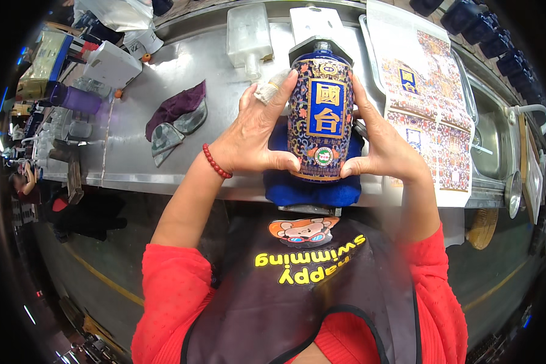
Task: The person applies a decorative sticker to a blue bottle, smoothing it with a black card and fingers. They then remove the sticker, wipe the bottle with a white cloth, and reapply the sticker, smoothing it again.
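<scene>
A dark blue bottle (321, 124) with a colourful floral wrap and a blue, gold-edged panel is held between my two hands. Its neck points away from me. My left hand (249, 130) presses along its left side, thumb near the base and fingers higher up. On the opposite side, my right hand (385, 142) grips it the same way. A whitish wrap (272, 88) shows at my left fingers; whether it is worn or lies behind them I cannot tell. Under the bottle's base is a bright blue cloth (312, 191) at the table's near edge.
Printed pattern sheets (431, 103) lie to the right, beside a sink (491, 130). A clear plastic container (249, 36) stands behind the bottle. Purple cloth (177, 109) and a purple cup (76, 98) are on the left of the metal table (136, 151). Several blue bottles (482, 33) stand at far right.
</scene>
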### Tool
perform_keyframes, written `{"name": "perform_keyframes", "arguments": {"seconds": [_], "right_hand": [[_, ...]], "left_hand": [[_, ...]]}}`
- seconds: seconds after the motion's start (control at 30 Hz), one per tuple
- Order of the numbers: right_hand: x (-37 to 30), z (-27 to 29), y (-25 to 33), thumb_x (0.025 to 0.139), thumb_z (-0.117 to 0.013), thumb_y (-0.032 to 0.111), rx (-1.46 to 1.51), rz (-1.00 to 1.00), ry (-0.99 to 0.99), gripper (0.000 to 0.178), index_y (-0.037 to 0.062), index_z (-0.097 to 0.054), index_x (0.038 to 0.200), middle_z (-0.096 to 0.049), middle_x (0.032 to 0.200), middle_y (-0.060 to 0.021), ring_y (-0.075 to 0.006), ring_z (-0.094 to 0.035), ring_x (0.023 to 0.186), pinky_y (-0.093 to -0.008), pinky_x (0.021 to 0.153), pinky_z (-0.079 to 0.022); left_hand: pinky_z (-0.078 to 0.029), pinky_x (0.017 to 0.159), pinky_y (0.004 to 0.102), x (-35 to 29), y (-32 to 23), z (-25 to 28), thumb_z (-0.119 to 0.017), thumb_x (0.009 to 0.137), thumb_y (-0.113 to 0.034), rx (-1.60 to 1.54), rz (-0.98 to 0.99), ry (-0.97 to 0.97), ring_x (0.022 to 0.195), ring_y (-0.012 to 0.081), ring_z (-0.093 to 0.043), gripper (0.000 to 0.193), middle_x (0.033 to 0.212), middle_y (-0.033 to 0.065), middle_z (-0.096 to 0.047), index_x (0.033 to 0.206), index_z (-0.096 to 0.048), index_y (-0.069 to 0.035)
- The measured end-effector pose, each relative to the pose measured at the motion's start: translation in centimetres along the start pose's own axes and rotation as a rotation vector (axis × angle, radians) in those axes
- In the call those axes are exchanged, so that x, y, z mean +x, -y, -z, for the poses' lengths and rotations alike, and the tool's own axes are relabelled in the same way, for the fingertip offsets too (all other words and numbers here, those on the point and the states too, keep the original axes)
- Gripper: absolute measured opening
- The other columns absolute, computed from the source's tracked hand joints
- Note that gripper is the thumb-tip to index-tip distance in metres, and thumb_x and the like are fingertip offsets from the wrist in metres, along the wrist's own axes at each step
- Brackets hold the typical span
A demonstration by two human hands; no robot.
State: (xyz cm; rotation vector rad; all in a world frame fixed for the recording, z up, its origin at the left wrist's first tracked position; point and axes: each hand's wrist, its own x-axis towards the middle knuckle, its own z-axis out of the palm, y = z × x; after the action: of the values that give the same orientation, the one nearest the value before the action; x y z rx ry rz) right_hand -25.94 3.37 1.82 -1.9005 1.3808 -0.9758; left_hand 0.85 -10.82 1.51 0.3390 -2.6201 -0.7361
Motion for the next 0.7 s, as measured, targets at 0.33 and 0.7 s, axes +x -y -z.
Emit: {"name": "perform_keyframes", "arguments": {"seconds": [0.33,0.7], "right_hand": [[1.0,3.5,7.4,0.074,-0.084,0.002,-0.340,0.255,-0.089,0.029,0.0043,-0.066,0.097,-0.071,0.079,-0.0114,-0.0257,-0.072,0.074,-0.0397,0.061,-0.056],[5.7,1.6,10.3,0.073,-0.068,0.019,-0.439,0.623,0.283,0.016,0.0141,-0.054,0.070,-0.047,0.071,-0.0048,-0.0221,-0.058,0.065,-0.0424,0.073,-0.047]], "left_hand": [[-0.005,0.121,0.0616,-0.7,-0.2,-0.5,-0.071,0.070,-0.080,-0.022,0.065,-0.032,0.153,0.0419,-0.022,0.137,0.164,0.0278,-0.023,0.164,-0.004,-0.006],[-0.010,0.118,0.0641,-3.7,-7.3,-5.5,-0.084,0.073,-0.055,0.193,0.268,-0.351,0.141,0.0416,-0.038,0.122,0.151,0.0261,-0.039,0.157,-0.020,0.005]]}}
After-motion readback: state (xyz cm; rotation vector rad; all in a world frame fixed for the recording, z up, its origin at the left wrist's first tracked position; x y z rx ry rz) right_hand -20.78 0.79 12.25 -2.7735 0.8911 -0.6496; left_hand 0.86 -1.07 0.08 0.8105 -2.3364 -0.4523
